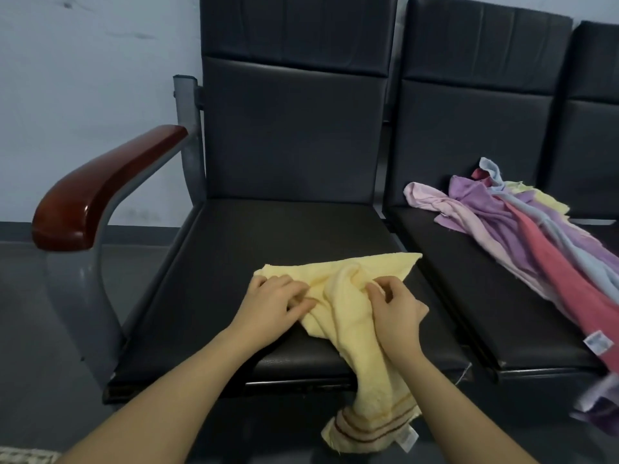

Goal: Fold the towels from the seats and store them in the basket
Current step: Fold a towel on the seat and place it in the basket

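Yellow towel (348,296) lying crumpled at the front edge of the left seat (234,262), its striped end hanging over that edge. Left hand (273,304) rests on the towel's left part, fingers slightly curled; right hand (393,308) pinches a fold near its middle. Heap of coloured towels (522,236) on the neighbouring seat (452,262).
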`<state>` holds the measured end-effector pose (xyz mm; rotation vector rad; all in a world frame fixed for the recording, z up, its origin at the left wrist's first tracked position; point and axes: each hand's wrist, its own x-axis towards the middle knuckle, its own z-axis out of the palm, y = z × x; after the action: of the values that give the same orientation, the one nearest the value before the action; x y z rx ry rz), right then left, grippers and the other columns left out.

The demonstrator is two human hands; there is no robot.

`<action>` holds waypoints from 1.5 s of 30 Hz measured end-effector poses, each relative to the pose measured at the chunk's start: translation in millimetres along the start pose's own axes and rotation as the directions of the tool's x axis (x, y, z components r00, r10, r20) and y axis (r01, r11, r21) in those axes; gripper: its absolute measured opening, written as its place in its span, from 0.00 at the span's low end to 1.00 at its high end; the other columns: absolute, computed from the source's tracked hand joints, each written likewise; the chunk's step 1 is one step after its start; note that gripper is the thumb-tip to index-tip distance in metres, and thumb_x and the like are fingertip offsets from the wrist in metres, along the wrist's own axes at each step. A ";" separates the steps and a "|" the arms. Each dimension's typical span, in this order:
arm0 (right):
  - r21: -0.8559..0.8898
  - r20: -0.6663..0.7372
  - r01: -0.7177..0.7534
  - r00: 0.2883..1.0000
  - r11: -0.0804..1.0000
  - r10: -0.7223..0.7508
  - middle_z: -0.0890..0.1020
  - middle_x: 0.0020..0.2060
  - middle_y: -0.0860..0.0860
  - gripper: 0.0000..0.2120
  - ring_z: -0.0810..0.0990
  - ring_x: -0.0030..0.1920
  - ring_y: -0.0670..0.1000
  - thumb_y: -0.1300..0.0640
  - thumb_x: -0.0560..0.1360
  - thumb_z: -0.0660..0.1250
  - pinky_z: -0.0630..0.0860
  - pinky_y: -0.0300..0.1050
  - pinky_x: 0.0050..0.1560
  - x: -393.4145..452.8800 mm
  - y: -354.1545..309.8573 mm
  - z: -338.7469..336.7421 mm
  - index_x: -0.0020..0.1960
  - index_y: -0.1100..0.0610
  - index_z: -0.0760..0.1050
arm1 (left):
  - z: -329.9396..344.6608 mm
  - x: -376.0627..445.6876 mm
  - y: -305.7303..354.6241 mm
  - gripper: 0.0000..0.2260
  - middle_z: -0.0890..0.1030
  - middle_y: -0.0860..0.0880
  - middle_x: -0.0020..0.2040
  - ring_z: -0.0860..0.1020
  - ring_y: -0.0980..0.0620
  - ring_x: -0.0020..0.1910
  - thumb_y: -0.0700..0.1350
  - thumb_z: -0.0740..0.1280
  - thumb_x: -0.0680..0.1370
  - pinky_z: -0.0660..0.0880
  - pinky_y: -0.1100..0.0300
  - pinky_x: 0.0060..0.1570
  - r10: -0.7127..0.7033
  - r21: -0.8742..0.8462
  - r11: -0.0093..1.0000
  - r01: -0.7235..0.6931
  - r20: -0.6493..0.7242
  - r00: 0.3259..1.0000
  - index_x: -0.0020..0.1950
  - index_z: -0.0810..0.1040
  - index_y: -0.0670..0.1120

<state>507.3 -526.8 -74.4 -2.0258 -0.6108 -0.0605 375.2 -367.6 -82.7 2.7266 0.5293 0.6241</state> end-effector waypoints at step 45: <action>-0.370 0.232 0.271 0.953 0.888 -0.194 0.72 0.62 0.45 0.25 0.65 0.63 0.49 0.43 0.75 0.65 0.52 0.49 0.64 -9.3 -36.0 42.8 0.70 0.47 0.65 | -44.2 4.0 1.4 0.10 0.81 0.50 0.53 0.77 0.58 0.48 0.40 0.66 0.78 0.71 0.70 0.48 -0.451 -0.463 0.821 0.333 -0.170 0.876 0.58 0.82 0.45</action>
<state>474.5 -480.7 -70.3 -2.3575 -1.0334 -0.1484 358.5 -358.4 -42.6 2.0476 0.8861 0.8853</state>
